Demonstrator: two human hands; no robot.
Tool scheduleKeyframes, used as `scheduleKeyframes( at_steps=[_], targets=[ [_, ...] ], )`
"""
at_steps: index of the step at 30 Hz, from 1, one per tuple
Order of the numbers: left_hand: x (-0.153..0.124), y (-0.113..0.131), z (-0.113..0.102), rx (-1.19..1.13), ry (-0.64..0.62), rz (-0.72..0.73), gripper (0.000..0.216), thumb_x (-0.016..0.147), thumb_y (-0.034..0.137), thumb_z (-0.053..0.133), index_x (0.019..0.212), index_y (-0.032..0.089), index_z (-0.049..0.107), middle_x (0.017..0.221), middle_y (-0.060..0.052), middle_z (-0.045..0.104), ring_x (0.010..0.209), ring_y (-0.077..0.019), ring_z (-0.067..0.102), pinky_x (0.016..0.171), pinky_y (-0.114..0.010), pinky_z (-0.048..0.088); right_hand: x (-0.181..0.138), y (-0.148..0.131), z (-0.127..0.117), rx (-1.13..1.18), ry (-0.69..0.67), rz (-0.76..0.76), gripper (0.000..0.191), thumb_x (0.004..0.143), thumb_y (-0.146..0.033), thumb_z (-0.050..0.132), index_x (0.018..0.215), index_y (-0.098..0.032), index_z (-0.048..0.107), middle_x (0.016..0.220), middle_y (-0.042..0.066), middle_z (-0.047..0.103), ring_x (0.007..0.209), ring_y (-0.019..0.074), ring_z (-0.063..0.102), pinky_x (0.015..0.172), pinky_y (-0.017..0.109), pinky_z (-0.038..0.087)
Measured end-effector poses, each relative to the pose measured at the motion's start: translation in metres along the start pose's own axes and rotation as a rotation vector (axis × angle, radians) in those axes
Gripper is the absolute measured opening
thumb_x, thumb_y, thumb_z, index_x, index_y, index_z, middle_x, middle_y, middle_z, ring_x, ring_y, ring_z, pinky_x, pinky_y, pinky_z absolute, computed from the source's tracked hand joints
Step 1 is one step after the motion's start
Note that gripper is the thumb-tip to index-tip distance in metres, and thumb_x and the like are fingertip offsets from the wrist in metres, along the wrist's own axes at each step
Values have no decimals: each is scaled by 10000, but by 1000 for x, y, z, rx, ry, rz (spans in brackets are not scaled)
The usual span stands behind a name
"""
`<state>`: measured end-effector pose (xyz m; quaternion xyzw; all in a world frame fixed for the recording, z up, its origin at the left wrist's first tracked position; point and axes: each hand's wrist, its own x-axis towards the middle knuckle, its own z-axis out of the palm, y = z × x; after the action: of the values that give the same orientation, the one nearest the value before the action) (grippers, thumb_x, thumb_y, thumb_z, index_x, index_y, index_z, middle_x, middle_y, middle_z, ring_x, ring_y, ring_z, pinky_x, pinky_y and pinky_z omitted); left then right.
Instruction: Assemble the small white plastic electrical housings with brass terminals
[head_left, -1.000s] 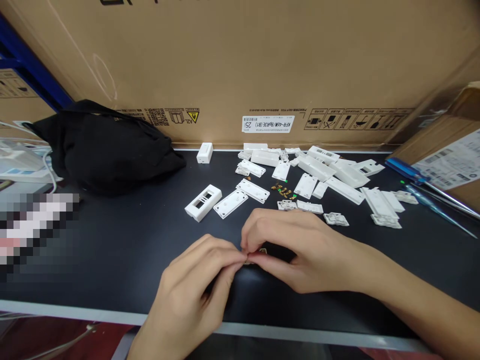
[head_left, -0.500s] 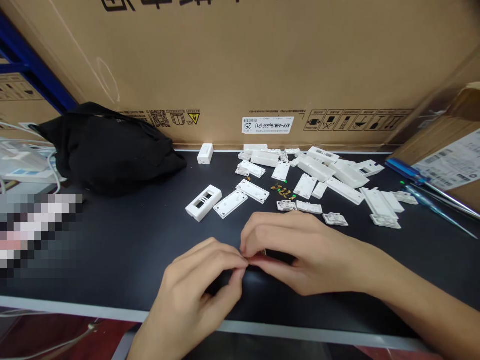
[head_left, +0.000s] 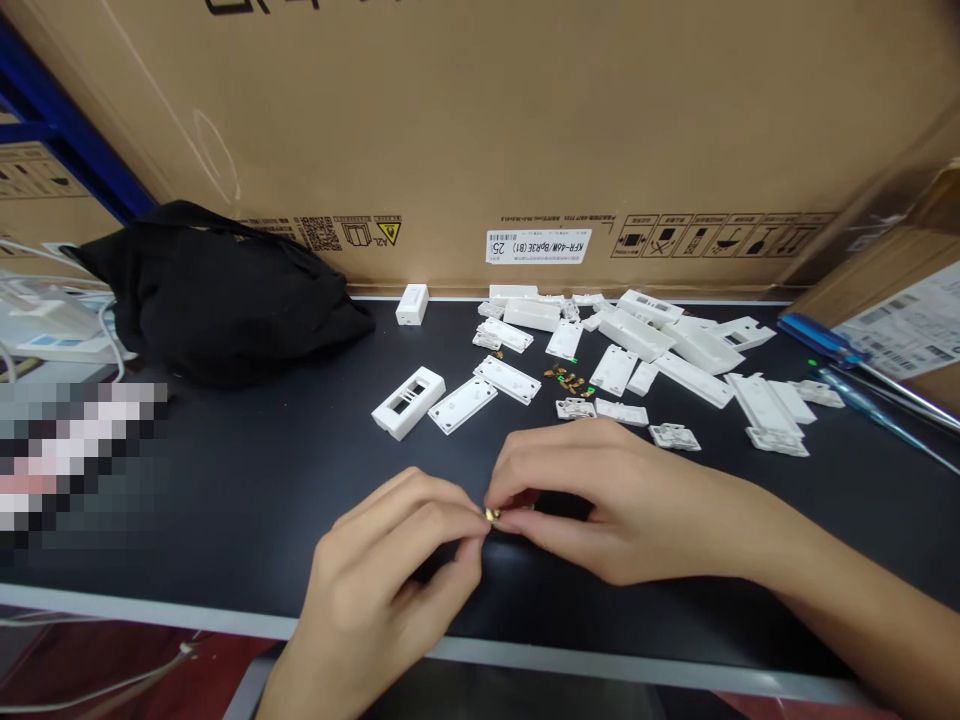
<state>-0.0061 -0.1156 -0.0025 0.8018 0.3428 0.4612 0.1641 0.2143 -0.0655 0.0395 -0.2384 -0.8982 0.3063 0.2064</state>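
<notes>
My left hand (head_left: 397, 565) and my right hand (head_left: 600, 505) meet at the fingertips, both pinching a tiny gold-coloured metal part (head_left: 492, 514). Something dark may lie under my right fingers, but it is too hidden to tell. Just beyond my right hand lie a small white plastic bracket (head_left: 574, 408) and a white hinge-like piece (head_left: 674, 436). A little pile of small gold and green electronic parts (head_left: 568, 380) sits farther ahead. Several white plastic housing pieces, including a slotted cover (head_left: 408, 402), are scattered across the black workbench (head_left: 262, 500).
A black cloth bag (head_left: 217, 300) lies at the back left, against a large cardboard box panel (head_left: 450, 130). Two screwdrivers with blue parts (head_left: 877, 415) lie at the right, near a labelled carton (head_left: 907, 320). A pixelated patch covers the bench's left side.
The gold part now shows clearly between my fingertips. My hands have shifted slightly, and the camera view has drifted a little.
</notes>
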Motion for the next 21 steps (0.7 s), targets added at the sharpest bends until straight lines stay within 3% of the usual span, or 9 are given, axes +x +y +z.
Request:
scheduleKeyframes(
  at_steps=[12,17,21],
  targets=[
    [-3,-3,1,26,-72,-32,195,922,16,639,991,195,668,950,-29,707,862,-138,659,768,-252,546,-2,1,-5,-60,-50,63,187,868,-38,610,883,-190,717,838,-2,706,752,131,642,683,247,485],
    [-5,-7,1,141,-256,-136,144,980,196,643,1122,225,639,1146,-59,677,1033,-197,649,874,-318,553,-6,7,-14,-211,-108,116,166,894,-84,572,844,-191,689,788,2,685,701,146,622,642,279,455],
    [-5,-9,3,136,-343,-138,108,1007,179,597,1088,236,639,1118,-29,680,1001,-180,641,881,-320,546,-9,14,-20,-260,-150,178,150,867,-81,585,814,-191,672,768,9,660,686,158,602,609,285,428]
  ],
)
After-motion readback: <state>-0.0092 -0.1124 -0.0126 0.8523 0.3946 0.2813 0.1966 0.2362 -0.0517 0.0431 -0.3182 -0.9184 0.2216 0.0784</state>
